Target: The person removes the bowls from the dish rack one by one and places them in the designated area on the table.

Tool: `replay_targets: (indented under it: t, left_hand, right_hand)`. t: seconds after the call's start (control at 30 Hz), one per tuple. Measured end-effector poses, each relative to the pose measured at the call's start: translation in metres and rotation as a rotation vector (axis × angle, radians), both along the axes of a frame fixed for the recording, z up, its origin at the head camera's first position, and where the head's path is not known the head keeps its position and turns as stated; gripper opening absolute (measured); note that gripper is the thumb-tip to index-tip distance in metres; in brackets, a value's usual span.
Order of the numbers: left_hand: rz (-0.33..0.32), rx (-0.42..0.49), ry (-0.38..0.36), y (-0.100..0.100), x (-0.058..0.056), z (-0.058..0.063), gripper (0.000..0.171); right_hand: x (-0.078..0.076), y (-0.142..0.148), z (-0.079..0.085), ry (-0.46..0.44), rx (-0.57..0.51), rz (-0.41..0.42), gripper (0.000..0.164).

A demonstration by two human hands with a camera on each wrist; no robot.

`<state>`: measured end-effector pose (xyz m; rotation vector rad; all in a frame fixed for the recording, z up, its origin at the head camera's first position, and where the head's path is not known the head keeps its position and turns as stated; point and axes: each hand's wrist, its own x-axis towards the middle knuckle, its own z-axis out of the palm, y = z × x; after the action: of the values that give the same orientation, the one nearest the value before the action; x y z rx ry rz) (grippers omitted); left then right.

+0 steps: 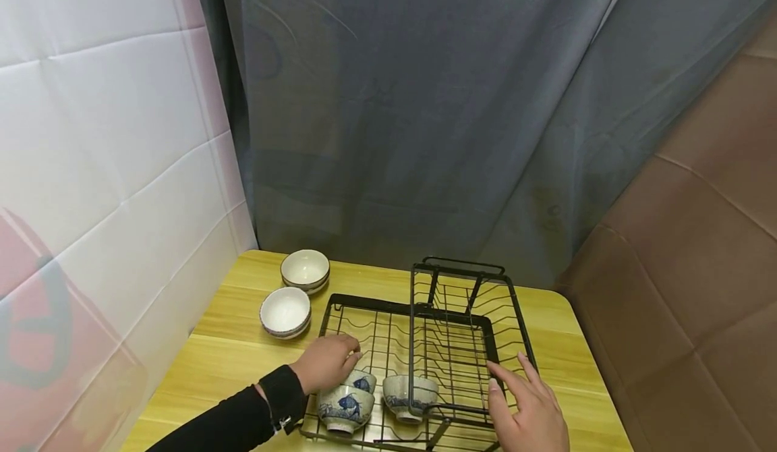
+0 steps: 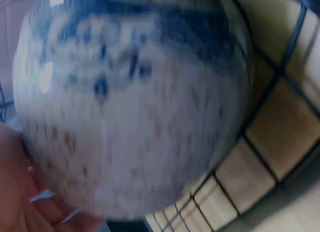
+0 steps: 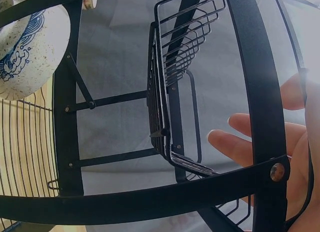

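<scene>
My left hand [image 1: 328,363] curls at the rim of a rear bowl [image 1: 363,380] with a blue fish pattern, which is partly hidden. Just in front of it, a matching blue-fish bowl [image 1: 347,408] leans in the black wire dish rack [image 1: 376,314]. A speckled white-and-blue bowl [image 2: 135,117] fills the left wrist view, and the left fingers [image 2: 47,207] pass behind it. Beside the rack's raised upper basket [image 1: 419,344], my right hand [image 1: 531,405] is spread with fingers extended, holding nothing; its fingertips [image 3: 217,137] show past a black bar.
A third patterned bowl [image 1: 409,397] sits in the lower tier, partly behind the basket's frame. Two groups of white bowls, a rear one [image 1: 305,268] and a nearer one [image 1: 285,310], stand left of the rack on the wooden table [image 1: 224,357]. Grey curtain [image 1: 394,135] hangs behind.
</scene>
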<state>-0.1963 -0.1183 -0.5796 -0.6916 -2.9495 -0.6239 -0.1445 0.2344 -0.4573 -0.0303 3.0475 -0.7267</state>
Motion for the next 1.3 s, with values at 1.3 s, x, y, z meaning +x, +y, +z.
replay_targets:
  t: [1.3]
  left_hand:
    - [-0.009, 0.252, -0.32, 0.02, 0.004, -0.03, 0.056]
  right_hand:
    - [0.001, -0.001, -0.003, 0.047, -0.009, 0.0, 0.049]
